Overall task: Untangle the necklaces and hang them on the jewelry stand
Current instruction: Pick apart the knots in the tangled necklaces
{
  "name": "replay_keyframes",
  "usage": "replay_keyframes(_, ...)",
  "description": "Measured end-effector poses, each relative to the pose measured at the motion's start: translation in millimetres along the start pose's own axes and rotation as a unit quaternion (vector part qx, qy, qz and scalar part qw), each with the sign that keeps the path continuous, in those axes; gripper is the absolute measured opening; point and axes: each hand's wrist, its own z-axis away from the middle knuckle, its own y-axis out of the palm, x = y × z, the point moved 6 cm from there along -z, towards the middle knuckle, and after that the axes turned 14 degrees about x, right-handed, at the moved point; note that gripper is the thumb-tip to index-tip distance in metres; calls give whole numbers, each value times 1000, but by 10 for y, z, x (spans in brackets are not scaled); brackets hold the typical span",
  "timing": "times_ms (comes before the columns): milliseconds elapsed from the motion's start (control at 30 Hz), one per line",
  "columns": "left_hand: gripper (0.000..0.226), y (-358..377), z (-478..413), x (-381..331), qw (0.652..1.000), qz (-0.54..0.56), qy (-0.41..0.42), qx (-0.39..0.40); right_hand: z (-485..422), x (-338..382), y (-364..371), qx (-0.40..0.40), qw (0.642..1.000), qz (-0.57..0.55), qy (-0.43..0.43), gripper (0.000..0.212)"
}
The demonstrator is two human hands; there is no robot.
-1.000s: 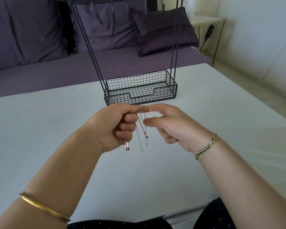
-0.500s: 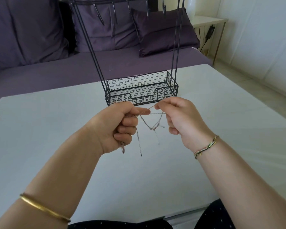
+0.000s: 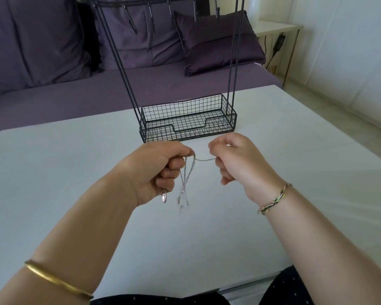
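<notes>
Thin silver necklaces (image 3: pixel 186 179) hang tangled from my left hand (image 3: pixel 157 166), which is closed around them above the white table (image 3: pixel 53 172). A small pink pendant (image 3: pixel 164 197) dangles below its fingers. My right hand (image 3: pixel 235 159) pinches one chain, and a short stretch of it runs taut between both hands. The black wire jewelry stand (image 3: pixel 187 122) sits just beyond my hands, with a mesh basket base, tall rods and several bare hooks (image 3: pixel 150 14) at the top.
A purple sofa (image 3: pixel 97 89) with cushions lies behind the table. A small side table (image 3: pixel 277 29) with a cable stands at the back right by the white wall.
My right hand has pulled to the right, drawing one chain straight and taut where it sagged in a loop before. The loose ends now hang lower beside my left hand.
</notes>
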Motion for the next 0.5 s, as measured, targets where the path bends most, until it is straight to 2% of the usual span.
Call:
replay_keyframes(200,14,-15,-4,3,1000,7,1,-9,52,50,10,-11,993,111,-28,16)
replay_keyframes(333,18,-18,-5,7,1000,6,2,-14,55,104,42,-31,977,199,-70,13)
replay_keyframes(400,19,-11,-9,11,1000,8,1,-16,69,144,34,-46,976,186,-101,9)
replay_keyframes(500,23,-11,-21,22,1000,12,-2,-24,120,247,31,-34,982,98,-158,6)
